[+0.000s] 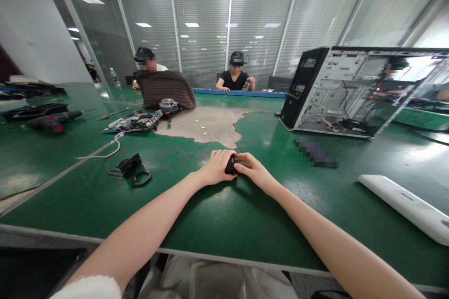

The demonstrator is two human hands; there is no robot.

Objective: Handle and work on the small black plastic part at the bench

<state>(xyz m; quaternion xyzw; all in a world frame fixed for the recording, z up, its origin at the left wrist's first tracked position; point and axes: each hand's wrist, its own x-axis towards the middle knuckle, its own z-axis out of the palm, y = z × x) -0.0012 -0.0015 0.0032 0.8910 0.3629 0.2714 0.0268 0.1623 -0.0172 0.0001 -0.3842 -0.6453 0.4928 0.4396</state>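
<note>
- Left hand (213, 168) — its grip curled round a black part (230, 165), on the left side.
- Right hand (257, 175) — its grip was narrow, holding the part's right edge.
- The part sat between them, over the table (224, 215).

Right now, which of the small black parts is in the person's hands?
The black piece between the left hand and right hand; the black housing and open-centred ring lie on the green table, off to the left.
</note>
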